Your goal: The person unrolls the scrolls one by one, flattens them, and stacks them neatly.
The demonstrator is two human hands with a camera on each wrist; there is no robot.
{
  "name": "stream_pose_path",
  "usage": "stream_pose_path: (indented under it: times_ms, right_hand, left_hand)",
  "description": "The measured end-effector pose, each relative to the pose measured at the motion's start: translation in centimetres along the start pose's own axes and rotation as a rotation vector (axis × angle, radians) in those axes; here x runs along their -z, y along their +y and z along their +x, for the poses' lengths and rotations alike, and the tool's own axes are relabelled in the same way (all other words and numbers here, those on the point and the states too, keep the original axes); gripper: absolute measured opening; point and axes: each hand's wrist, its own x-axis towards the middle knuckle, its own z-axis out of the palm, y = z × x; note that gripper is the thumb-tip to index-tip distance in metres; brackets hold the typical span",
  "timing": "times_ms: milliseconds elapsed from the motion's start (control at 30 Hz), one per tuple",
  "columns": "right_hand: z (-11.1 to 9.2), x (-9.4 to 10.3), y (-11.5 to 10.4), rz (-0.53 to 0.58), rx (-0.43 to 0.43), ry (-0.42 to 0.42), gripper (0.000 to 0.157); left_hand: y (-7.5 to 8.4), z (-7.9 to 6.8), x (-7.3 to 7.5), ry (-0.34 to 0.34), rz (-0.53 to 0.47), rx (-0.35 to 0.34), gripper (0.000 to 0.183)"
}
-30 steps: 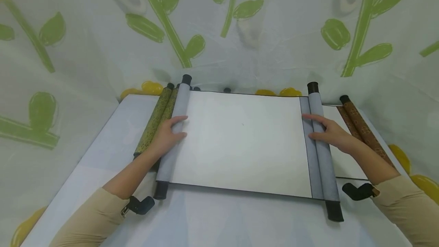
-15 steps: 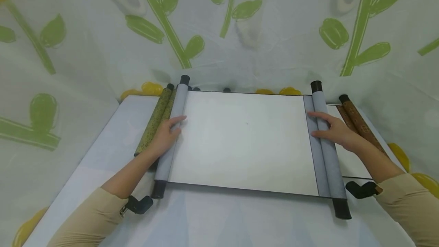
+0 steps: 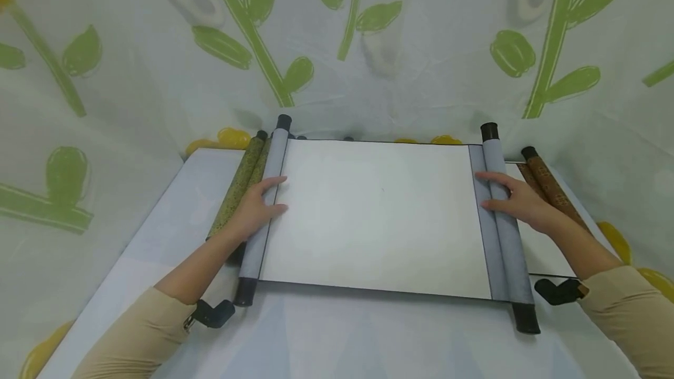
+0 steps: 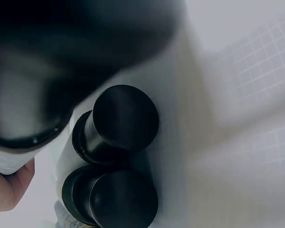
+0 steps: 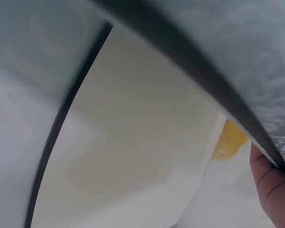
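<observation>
A gray-bordered scroll (image 3: 379, 215) lies unrolled above the middle of the table (image 3: 326, 332), its plain off-white sheet stretched between a left roller (image 3: 276, 157) and a right roller (image 3: 497, 162). The sheet's long axis runs from left to right, its near edge slanting slightly down toward the right; the rollers point away from the person, the left one leaning more. Whether they rest on the table cannot be told.

The left hand (image 3: 255, 209) holds the left roller near mid-length, its grip curled around it from outside, with thumb and forefinger tips over the sheet's edge. The right hand (image 3: 516, 200) grips the right roller likewise, fingertips on the gray border strip (image 3: 491, 250) beside it. The right wrist view shows pale swirls on gray material.

A faint mark near the sheet's middle is too small to read. Along the near side, a broad stretch of table separates the scroll from the bottom of the head view. Sideways room is tighter: a green patterned scroll (image 3: 237, 186) sits just beside the left roller, and a brown patterned scroll (image 3: 558, 189) lies to the right, its white sheet (image 3: 542, 250) reaching toward the right roller. The far edge lies close to the flowered backdrop (image 3: 421, 92).
</observation>
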Motion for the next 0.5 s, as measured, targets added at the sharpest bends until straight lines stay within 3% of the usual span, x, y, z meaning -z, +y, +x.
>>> stream_pose_path:
  times_ms: [167,367,500]
  right_hand:
    - [0.0,0.7,0.2,-0.03,0.025,-0.009,0.072]
    - [0.1,2.0,0.4,-0.075,-0.003,-0.028,0.073]
    - [0.0,2.6,0.5,-0.081,-0.036,-0.028,0.076]
  left_hand:
    - [-0.1,0.1,0.3,-0.011,0.015,0.01,0.056]
    - [-0.1,0.1,0.3,-0.028,0.038,0.041,0.052]
    - [0.0,0.1,0.2,-0.036,0.035,0.014,0.054]
